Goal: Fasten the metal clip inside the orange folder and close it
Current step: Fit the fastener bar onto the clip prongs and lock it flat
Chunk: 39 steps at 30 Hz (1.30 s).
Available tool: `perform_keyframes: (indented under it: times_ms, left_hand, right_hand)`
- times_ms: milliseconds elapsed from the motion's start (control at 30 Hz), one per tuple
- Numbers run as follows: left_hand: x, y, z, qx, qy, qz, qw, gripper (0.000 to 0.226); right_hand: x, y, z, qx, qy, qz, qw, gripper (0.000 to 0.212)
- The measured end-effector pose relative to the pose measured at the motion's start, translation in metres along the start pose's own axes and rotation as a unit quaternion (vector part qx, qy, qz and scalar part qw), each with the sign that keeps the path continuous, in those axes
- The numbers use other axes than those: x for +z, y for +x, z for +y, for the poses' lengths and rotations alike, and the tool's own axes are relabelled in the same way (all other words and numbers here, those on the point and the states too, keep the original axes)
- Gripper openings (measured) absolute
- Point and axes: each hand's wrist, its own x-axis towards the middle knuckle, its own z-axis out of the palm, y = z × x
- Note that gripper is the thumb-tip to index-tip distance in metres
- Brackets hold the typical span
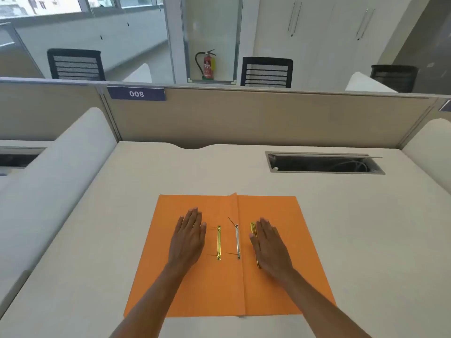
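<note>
The orange folder (273, 276) is lying open and flat on the desk (102, 240), near its front edge and about midway between the side edges. The left hand (189, 236) is resting palm down on the left flap, fingers stretched out and held together, gripping nothing. The right hand (269, 245) is lying flat on the right flap in the same way, its thumb side touching a gold bar (253, 234) that is partly hidden beneath it. Between the hands, a second gold clip piece (219, 242) is lying left of the crease, and a silver metal strip (237, 241) with thin upright prongs is sitting along the crease. Towards the far right corner, a cable tray (324, 163) is standing open.
</note>
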Motion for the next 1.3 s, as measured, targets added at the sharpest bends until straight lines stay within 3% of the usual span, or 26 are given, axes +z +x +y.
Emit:
perform_keyframes:
  times_ms: [433,633,733,833,1067,1167,1300]
  left_hand:
    - [0.022,-0.025,-0.017,-0.005,0.028,-0.020,0.999,0.050]
    - [0.019,-0.026,-0.017,0.009,0.029,-0.013,0.999,0.067]
    - [0.015,-0.025,-0.012,0.037,0.025,0.005,0.999,0.061]
    - [0.011,-0.022,-0.003,0.084,0.010,0.012,0.996,0.051]
    - [0.018,-0.021,0.015,0.206,-0.065,0.001,0.976,0.037]
    - [0.022,-0.019,0.020,0.227,-0.098,-0.018,0.969,0.033]
    - [0.029,-0.018,0.023,0.242,-0.125,-0.061,0.960,0.040]
  right_hand:
    - [0.016,-0.011,0.010,-0.004,-0.019,0.011,1.000,0.072]
    - [0.006,-0.010,0.007,-0.005,0.031,-0.015,0.999,0.068]
    - [-0.008,-0.007,0.004,0.034,0.049,-0.001,0.998,0.059]
    - [-0.021,-0.004,-0.005,0.061,-0.013,0.046,0.997,0.038]
    - [-0.021,-0.005,-0.040,0.134,-0.034,-0.001,0.990,0.025]
    - [-0.018,-0.004,-0.049,0.156,-0.038,-0.003,0.987,0.014]
    - [-0.020,0.004,-0.053,0.222,0.009,-0.016,0.975,0.016]
